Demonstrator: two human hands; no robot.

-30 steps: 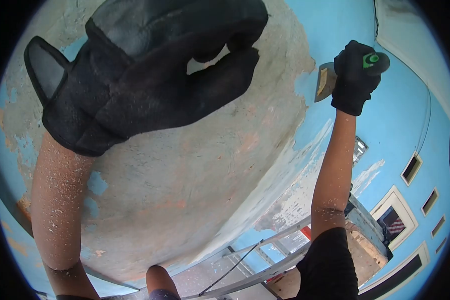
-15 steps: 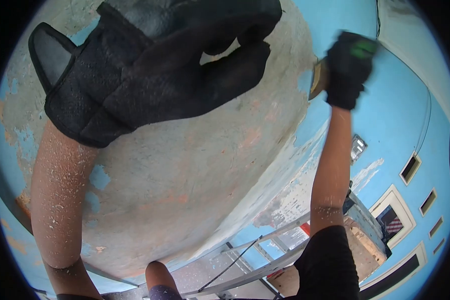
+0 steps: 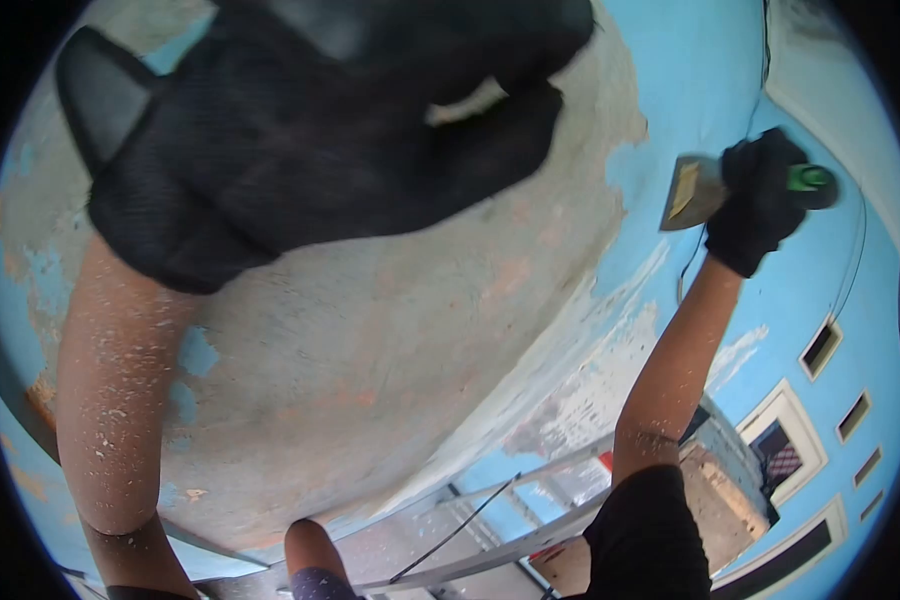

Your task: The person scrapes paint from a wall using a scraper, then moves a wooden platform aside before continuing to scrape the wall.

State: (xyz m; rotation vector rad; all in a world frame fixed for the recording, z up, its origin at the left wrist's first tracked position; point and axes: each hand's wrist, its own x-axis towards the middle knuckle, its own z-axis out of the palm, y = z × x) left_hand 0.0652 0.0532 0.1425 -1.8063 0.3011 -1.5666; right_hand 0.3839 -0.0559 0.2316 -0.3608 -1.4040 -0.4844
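My right hand (image 3: 763,195), in a black glove, grips a paint scraper (image 3: 708,192). The scraper's broad metal blade points left with a yellowish patch on it, and its dark handle shows a green end on the right. The blade appears off the wall, in front of the blue paint. Close to the camera at upper left is my left hand (image 3: 320,150), also black-gloved. Its fingers and thumb are bent with a gap between them, and nothing shows in that gap. Behind both hands is a wall (image 3: 390,330) with bare grey plaster and a ragged edge of blue paint. Pale flakes dot my forearms.
A metal ladder (image 3: 530,540) slants below, near my knee (image 3: 310,550). A worn wooden piece of furniture (image 3: 720,490) stands at lower right. Beyond are a framed window (image 3: 785,445), small wall openings (image 3: 821,347) and a hanging cable (image 3: 855,250).
My right hand has moved right and down with the scraper, whose blade has come away from the paint edge. My left hand has shifted slightly and stays bent.
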